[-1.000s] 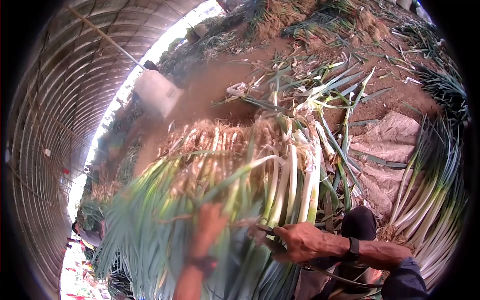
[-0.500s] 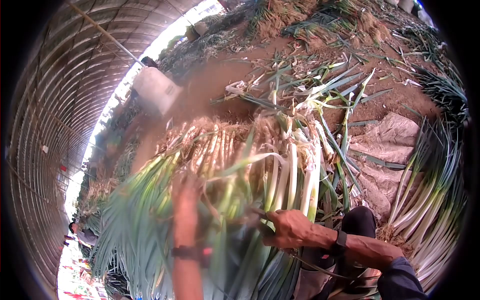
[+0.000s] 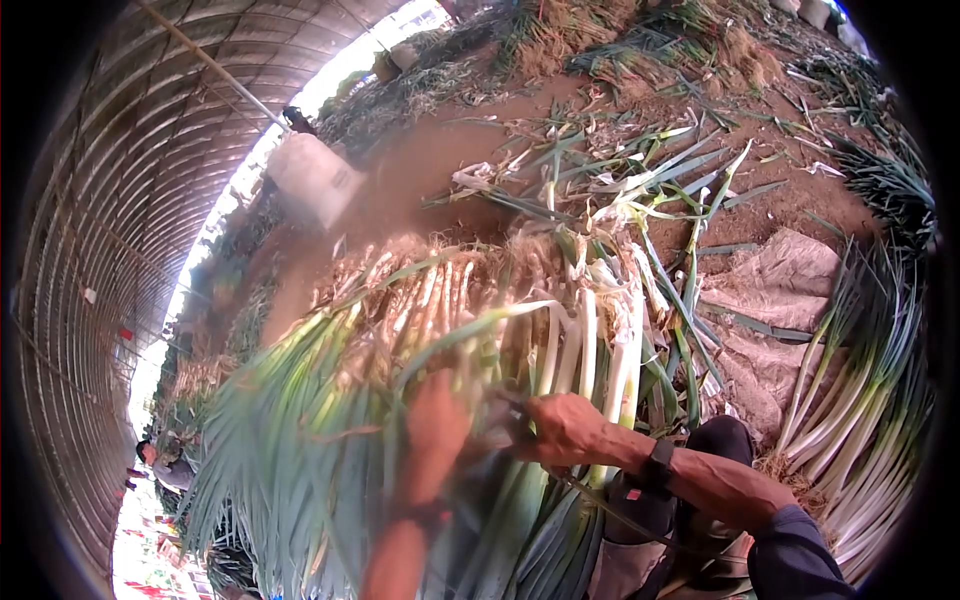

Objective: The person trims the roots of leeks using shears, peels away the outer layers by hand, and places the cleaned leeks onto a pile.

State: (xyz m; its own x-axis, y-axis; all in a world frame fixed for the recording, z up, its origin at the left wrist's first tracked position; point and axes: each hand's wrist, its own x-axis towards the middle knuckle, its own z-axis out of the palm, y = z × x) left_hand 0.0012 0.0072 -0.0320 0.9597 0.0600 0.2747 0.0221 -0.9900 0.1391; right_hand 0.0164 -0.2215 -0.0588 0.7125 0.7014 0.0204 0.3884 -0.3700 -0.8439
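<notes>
The right hand (image 3: pixel 565 430) is curled into a closed fist, knuckles up, pressed on top of the bundle of leeks (image 3: pixel 400 340) where the white stalks turn green. A thin cord (image 3: pixel 612 512) runs out from under that fist toward the lower right; whether the fingers pinch it cannot be told. A dark watch (image 3: pixel 660 462) sits on that wrist.

The left hand (image 3: pixel 437 418) lies just beside the fist, also on the bundle, but it is blurred, so its grip cannot be told.

The bundle lies directly under both hands, roots pointing away from the person and green tops fanning toward the lower left. A dark knee (image 3: pixel 722 440) shows below the right forearm. Further right, more leeks (image 3: pixel 850 400) lie in a loose pile beside a crumpled sack (image 3: pixel 790 290). Beyond the bundle, cut leaves litter the dirt floor (image 3: pixel 440 150), and a white tub (image 3: pixel 315 180) stands at the far left.
</notes>
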